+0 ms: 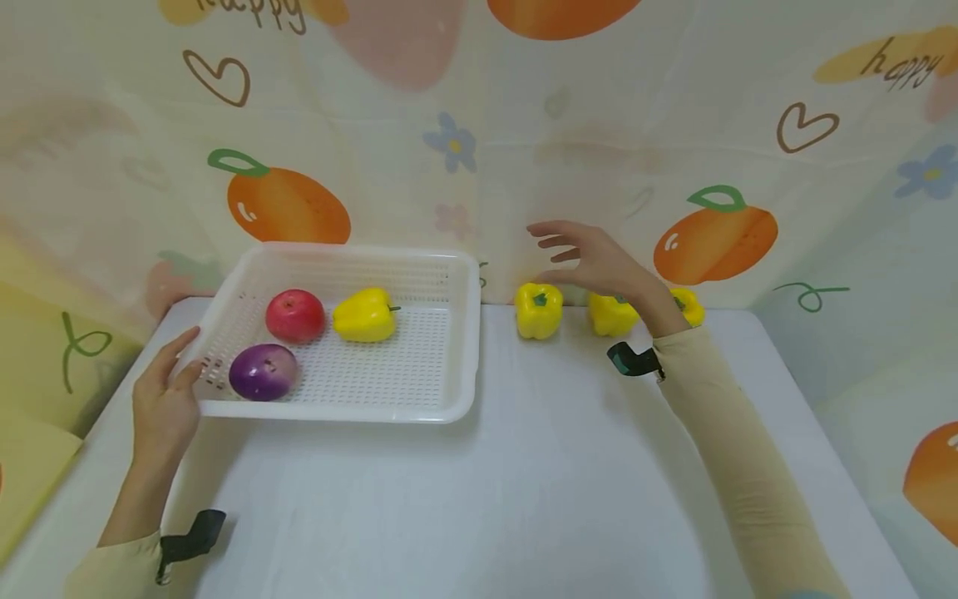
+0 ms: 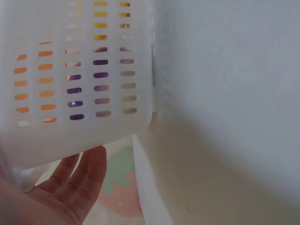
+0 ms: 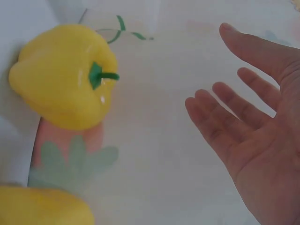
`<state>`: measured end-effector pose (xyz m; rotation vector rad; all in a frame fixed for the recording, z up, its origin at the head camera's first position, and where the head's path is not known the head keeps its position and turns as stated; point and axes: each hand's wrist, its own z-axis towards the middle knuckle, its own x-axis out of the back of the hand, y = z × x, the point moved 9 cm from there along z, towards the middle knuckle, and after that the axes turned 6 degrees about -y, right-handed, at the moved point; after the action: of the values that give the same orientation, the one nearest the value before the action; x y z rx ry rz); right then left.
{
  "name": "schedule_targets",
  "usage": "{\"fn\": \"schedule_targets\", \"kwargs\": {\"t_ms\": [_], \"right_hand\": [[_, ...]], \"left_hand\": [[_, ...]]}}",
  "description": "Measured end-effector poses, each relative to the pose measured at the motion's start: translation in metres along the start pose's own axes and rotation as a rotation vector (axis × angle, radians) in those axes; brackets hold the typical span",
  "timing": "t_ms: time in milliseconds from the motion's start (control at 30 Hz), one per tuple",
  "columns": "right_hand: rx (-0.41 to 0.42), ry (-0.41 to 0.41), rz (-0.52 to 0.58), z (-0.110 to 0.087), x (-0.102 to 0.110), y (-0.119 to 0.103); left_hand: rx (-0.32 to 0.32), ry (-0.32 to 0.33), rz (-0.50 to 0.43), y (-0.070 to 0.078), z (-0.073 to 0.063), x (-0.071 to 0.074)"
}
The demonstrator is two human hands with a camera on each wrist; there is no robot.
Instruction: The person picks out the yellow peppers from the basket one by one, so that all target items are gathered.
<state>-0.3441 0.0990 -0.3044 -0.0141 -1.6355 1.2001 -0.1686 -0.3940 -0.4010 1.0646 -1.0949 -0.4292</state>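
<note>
My left hand (image 1: 165, 408) grips the left rim of a white plastic basket (image 1: 337, 411). In the left wrist view its fingers (image 2: 86, 180) show past the rim, beside the slotted wall. Inside the basket lie a red apple-like fruit (image 1: 295, 316), a yellow bell pepper (image 1: 365, 316) on its side and a purple eggplant (image 1: 262, 373). My right hand (image 1: 595, 258) hovers at the back with fingers spread, holding nothing. Close below it stands a yellow bell pepper (image 1: 538, 312) with a green stem. A second yellow pepper (image 1: 612, 314) is under the wrist; the forearm partly hides a third (image 1: 689, 306).
A white cloth covers the table (image 1: 449, 507). Behind it hangs a curtain (image 1: 524, 183) printed with oranges, hearts and flowers, close to the basket and peppers. A dark camera mount (image 1: 634, 359) sticks out from the right wrist, another mount (image 1: 193, 537) from the left.
</note>
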Motion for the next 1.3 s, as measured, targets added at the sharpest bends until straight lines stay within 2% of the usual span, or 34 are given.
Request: {"fn": "schedule_targets", "kwargs": {"t_ms": [233,467,633,800,1067,1300], "right_hand": [[0.065,-0.062,0.088,0.021,-0.033,-0.020],[0.134,-0.104,0.068,0.043,-0.061,-0.050],[0.120,-0.109,0.115,0.054,-0.070,-0.050],[0.105,-0.131,0.146,0.066,-0.082,-0.052],[0.163,-0.117,0.158,0.079,-0.095,-0.074],[0.097,-0.132,0.157,0.093,-0.108,-0.078]], "left_hand": [[-0.012,-0.013,-0.012,0.000,-0.004,-0.001],[0.003,-0.004,-0.011,-0.004,-0.007,-0.001],[-0.028,0.006,-0.027,-0.002,-0.005,-0.002],[-0.026,0.016,-0.018,0.000,-0.004,-0.003],[-0.035,0.023,-0.014,0.001,-0.003,0.000],[-0.029,0.035,-0.019,0.002,-0.003,0.000]]}}
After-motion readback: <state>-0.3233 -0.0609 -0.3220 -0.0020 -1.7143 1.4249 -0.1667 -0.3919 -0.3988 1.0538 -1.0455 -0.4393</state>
